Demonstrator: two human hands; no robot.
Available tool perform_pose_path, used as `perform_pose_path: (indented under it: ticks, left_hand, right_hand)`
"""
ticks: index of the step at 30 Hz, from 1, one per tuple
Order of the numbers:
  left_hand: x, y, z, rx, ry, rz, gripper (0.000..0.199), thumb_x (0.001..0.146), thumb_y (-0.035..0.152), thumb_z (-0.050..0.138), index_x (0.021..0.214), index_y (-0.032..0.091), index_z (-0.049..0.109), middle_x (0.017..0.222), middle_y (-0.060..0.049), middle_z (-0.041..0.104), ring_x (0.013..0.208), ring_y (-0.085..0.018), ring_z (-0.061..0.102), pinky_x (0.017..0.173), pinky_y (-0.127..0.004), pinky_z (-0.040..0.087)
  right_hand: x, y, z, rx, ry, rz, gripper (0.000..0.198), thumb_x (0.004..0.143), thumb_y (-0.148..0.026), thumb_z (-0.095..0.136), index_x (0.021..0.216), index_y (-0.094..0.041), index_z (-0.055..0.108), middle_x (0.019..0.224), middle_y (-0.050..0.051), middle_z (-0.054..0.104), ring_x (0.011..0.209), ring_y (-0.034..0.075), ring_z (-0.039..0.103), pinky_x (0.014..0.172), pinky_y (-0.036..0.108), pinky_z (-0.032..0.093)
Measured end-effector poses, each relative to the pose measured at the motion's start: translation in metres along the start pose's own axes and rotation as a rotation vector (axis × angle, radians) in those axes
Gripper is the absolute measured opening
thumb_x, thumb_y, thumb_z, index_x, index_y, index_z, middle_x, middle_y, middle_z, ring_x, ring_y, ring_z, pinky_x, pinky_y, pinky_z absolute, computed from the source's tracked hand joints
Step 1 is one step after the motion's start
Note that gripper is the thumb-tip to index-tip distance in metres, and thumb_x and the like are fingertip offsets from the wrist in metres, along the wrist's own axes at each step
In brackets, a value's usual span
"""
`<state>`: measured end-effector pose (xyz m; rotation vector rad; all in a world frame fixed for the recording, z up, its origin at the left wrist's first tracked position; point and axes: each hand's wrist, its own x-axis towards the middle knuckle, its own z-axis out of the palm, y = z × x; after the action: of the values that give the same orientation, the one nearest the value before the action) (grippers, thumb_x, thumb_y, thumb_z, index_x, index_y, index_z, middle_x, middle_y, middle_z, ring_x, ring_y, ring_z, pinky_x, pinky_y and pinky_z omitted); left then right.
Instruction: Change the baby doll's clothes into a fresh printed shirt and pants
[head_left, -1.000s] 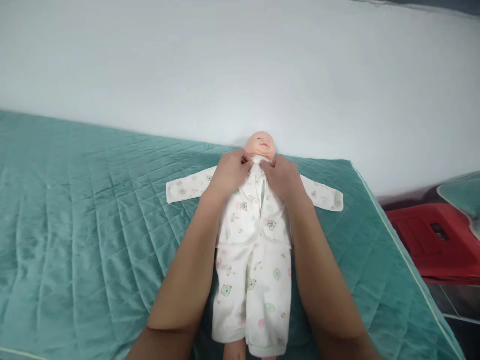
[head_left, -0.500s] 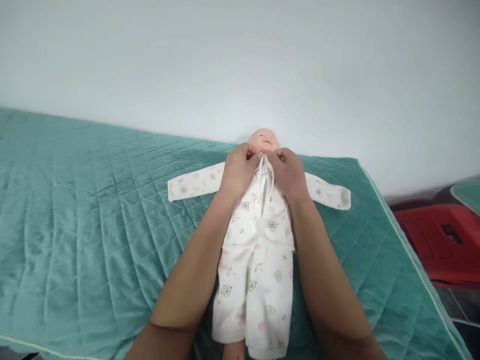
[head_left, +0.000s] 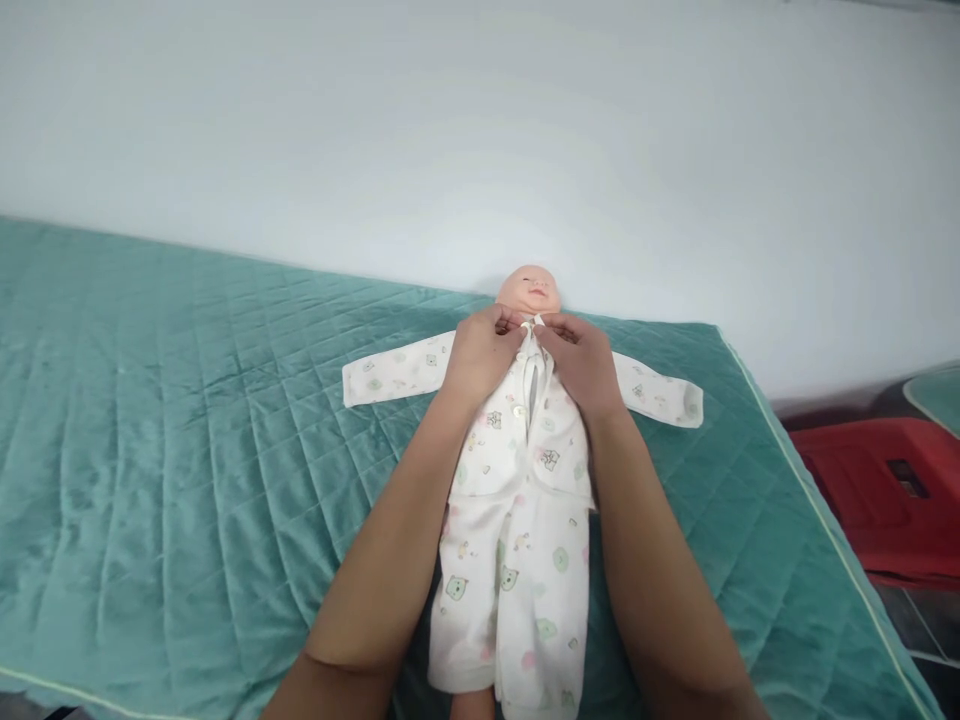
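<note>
A baby doll (head_left: 529, 289) lies on its back with its head by the wall. It wears a white printed baby jacket (head_left: 487, 450) and matching trousers (head_left: 544, 590). Both sleeves are stretched out sideways. At the collar, my left hand (head_left: 486, 350) pinches one front edge of the jacket between thumb and fingers. My right hand (head_left: 581, 355) pinches the opposite edge close beside it. Below my hands the jacket front gapes, and a button (head_left: 519, 411) shows on the left edge. One foot (head_left: 472, 704) pokes out of a trouser leg.
A green quilted cover (head_left: 225, 450) lies beneath the doll, its pale-piped edge running down the right. Behind it rises a white wall (head_left: 450, 130). Beyond the right edge stands a red plastic chair or stool (head_left: 862, 490), with part of a green surface (head_left: 937, 395) behind.
My hands have drawn slightly closer together at the collar, fingertips now meeting over the jacket edges. The whole scene sits a little lower as the view shifts.
</note>
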<state>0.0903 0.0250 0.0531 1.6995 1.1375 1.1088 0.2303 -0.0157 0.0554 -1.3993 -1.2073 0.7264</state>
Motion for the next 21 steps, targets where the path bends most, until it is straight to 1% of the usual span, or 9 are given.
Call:
perform_pose_path:
  ticks: [5, 10, 14, 17, 19, 21]
  left_hand:
    - [0.002, -0.003, -0.001, -0.016, 0.001, -0.007, 0.008, 0.082, 0.019, 0.064, 0.086, 0.018, 0.07, 0.088, -0.003, 0.075, 0.079, -0.016, 0.067, 0.079, -0.029, 0.05]
    - [0.003, -0.004, -0.001, -0.036, 0.003, 0.0, 0.009, 0.082, 0.018, 0.063, 0.086, 0.017, 0.07, 0.087, -0.004, 0.075, 0.079, -0.016, 0.067, 0.077, -0.029, 0.05]
    - [0.003, -0.006, -0.001, -0.046, 0.004, -0.003, 0.008, 0.081, 0.018, 0.064, 0.086, 0.017, 0.07, 0.088, -0.005, 0.074, 0.081, -0.016, 0.067, 0.078, -0.029, 0.051]
    - [0.005, -0.013, 0.0, -0.057, 0.005, -0.006, 0.007, 0.08, 0.019, 0.066, 0.085, 0.017, 0.07, 0.086, -0.004, 0.074, 0.079, -0.015, 0.067, 0.078, -0.029, 0.051]
    - [0.006, -0.019, 0.0, -0.088, -0.007, 0.005, 0.008, 0.079, 0.019, 0.066, 0.086, 0.017, 0.07, 0.084, -0.004, 0.073, 0.078, -0.015, 0.066, 0.077, -0.028, 0.05]
    - [0.007, -0.023, 0.0, -0.122, -0.017, 0.022, 0.008, 0.078, 0.017, 0.065, 0.086, 0.017, 0.069, 0.082, -0.003, 0.072, 0.077, -0.014, 0.066, 0.076, -0.027, 0.05]
  right_hand:
    - [0.001, 0.004, 0.0, 0.064, -0.081, -0.013, 0.024, 0.079, -0.037, 0.071, 0.096, -0.019, 0.075, 0.093, 0.003, 0.075, 0.085, 0.018, 0.066, 0.078, 0.032, 0.052]
    - [0.001, 0.004, -0.003, -0.032, -0.097, -0.032, 0.024, 0.083, -0.035, 0.067, 0.1, -0.02, 0.076, 0.096, 0.003, 0.075, 0.087, 0.019, 0.066, 0.081, 0.033, 0.051]
    - [0.002, 0.006, -0.006, -0.055, -0.125, -0.086, 0.022, 0.088, -0.037, 0.061, 0.094, -0.022, 0.076, 0.101, 0.002, 0.075, 0.095, 0.02, 0.066, 0.087, 0.034, 0.049]
    - [0.002, 0.006, -0.003, -0.07, -0.091, -0.081, 0.02, 0.087, -0.036, 0.062, 0.091, -0.022, 0.075, 0.095, 0.002, 0.074, 0.087, 0.018, 0.063, 0.084, 0.033, 0.048]
    - [0.002, 0.005, -0.001, -0.116, -0.053, -0.072, 0.016, 0.083, -0.034, 0.065, 0.09, -0.021, 0.073, 0.091, 0.002, 0.071, 0.078, 0.016, 0.059, 0.079, 0.031, 0.048]
    - [0.002, 0.004, 0.001, -0.164, -0.038, -0.091, 0.014, 0.08, -0.032, 0.068, 0.088, -0.021, 0.073, 0.092, 0.002, 0.068, 0.073, 0.014, 0.053, 0.076, 0.03, 0.047]
